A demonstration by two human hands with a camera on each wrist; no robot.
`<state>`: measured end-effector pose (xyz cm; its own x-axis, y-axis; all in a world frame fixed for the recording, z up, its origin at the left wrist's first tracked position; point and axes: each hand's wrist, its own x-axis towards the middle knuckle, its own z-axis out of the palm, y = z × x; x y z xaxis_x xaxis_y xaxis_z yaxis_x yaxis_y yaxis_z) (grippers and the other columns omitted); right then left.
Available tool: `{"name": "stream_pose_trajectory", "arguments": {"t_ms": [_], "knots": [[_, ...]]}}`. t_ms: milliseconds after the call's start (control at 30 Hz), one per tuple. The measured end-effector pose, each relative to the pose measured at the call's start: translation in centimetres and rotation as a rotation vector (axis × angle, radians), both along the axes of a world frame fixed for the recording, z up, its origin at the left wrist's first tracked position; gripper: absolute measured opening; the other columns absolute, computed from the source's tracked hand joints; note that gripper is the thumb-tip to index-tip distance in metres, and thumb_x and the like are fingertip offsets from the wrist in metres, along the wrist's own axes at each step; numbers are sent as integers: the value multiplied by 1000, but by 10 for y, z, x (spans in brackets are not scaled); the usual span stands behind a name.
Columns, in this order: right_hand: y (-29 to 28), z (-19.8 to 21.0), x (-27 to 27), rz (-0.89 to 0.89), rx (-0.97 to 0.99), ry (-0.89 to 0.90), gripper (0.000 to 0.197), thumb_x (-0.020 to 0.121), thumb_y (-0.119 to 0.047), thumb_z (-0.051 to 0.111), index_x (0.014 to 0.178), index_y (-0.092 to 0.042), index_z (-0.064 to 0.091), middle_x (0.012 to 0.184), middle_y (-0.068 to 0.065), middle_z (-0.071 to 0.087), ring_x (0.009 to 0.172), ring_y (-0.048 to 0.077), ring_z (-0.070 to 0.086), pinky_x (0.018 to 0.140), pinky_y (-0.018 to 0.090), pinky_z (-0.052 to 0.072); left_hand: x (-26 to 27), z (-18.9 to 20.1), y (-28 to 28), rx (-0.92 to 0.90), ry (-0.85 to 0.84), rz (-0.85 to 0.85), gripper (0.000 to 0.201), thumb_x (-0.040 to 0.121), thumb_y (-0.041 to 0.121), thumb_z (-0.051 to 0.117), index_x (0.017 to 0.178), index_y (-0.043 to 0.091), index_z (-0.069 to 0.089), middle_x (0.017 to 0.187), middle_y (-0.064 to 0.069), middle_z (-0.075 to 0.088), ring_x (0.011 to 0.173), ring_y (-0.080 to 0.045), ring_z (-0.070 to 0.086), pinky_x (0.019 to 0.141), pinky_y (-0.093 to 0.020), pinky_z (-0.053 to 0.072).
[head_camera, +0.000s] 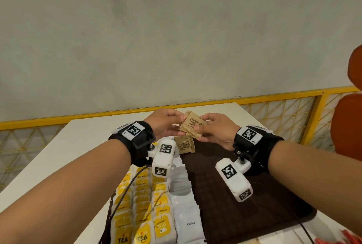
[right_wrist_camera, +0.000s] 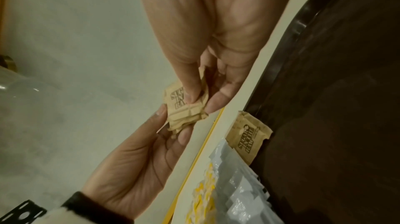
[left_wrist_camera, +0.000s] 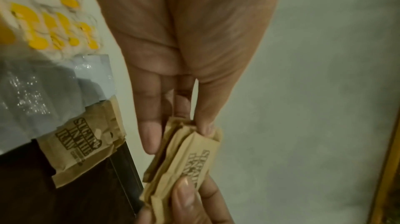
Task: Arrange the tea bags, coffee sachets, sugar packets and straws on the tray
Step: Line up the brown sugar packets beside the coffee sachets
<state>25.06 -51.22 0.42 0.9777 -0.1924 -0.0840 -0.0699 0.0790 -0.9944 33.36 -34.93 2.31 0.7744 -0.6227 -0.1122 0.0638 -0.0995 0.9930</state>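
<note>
Both hands hold a small stack of brown sugar packets (head_camera: 193, 126) (left_wrist_camera: 184, 156) (right_wrist_camera: 184, 106) in the air above the far end of the dark brown tray (head_camera: 235, 194). My left hand (head_camera: 166, 124) pinches the stack's left edge, my right hand (head_camera: 215, 130) its right edge with the thumb on top. One more sugar packet (head_camera: 185, 144) (left_wrist_camera: 84, 144) (right_wrist_camera: 249, 137) lies at the tray's far left. Rows of yellow tea bags (head_camera: 141, 210) and white coffee sachets (head_camera: 186, 204) fill the tray's left side. No straws can be made out.
The tray sits on a white table (head_camera: 58, 157) against a grey wall. A yellow-framed railing (head_camera: 274, 96) runs behind the table. An orange chair (head_camera: 348, 126) stands at the right. Something red (head_camera: 346, 238) lies at the table's near right corner.
</note>
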Motion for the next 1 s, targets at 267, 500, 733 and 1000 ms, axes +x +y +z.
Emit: {"name": "stream_pose_trajectory", "arguments": {"t_ms": [267, 500, 733, 1000], "knots": [[-3, -4, 1, 11, 103, 25, 19, 87, 0, 64, 104, -2, 57, 106, 19, 68, 85, 25, 70, 70, 31, 61, 0, -1, 1, -50, -72, 69, 12, 91, -3, 56, 81, 2, 55, 88, -16, 68, 74, -22, 72, 65, -30, 60], [-3, -3, 4, 3, 88, 4, 10, 88, 3, 60, 98, -1, 60, 105, 20, 67, 90, 27, 69, 72, 32, 60, -5, -1, 0, -23, -10, 31, 11, 92, 13, 60, 95, 2, 59, 93, -17, 67, 78, -28, 70, 66, -34, 60], [-3, -2, 2, 3, 34, 16, 9, 88, 2, 61, 96, -1, 60, 107, 20, 67, 95, 29, 69, 71, 31, 61, -4, 1, 0, 23, -70, 90, 11, 97, 13, 53, 89, 9, 59, 94, -16, 66, 76, -29, 70, 67, -36, 60], [-16, -1, 0, -62, -24, 59, 14, 90, 2, 58, 103, 0, 61, 112, 20, 66, 97, 27, 68, 74, 31, 59, 2, -2, -1, -50, -81, 244, 11, 95, 7, 53, 85, 7, 56, 92, -13, 69, 78, -28, 70, 67, -36, 60]]}}
